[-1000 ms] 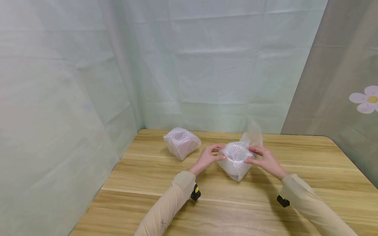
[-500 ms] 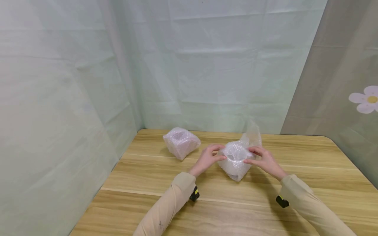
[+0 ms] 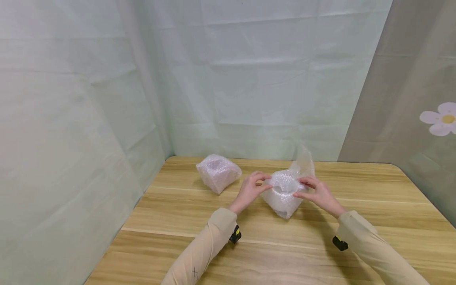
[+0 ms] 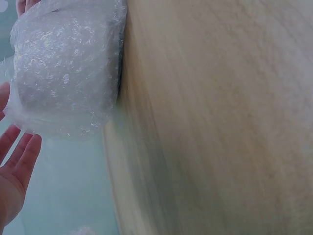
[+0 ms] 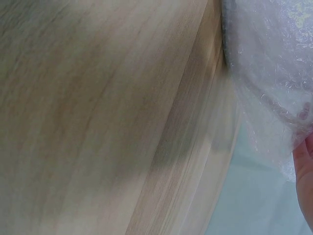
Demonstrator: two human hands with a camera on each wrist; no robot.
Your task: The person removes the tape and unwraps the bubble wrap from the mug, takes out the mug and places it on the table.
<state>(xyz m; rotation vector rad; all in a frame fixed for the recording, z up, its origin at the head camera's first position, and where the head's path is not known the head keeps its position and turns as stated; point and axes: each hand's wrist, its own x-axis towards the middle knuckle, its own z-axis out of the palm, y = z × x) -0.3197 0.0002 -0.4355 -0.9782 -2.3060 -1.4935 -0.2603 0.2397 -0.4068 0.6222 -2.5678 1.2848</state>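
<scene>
Nearest, a small dark cross is marked on the left sleeve (image 3: pixel 203 241). Farther, the left hand (image 3: pixel 249 191) and right hand (image 3: pixel 322 196) pinch a bubble-wrapped bundle (image 3: pixel 283 204) toward the counter's (image 3: pixel 270 253) far side, its top more covered than a second ago. Left and slightly farther sits a second bundle (image 3: pixel 218 174).
</scene>
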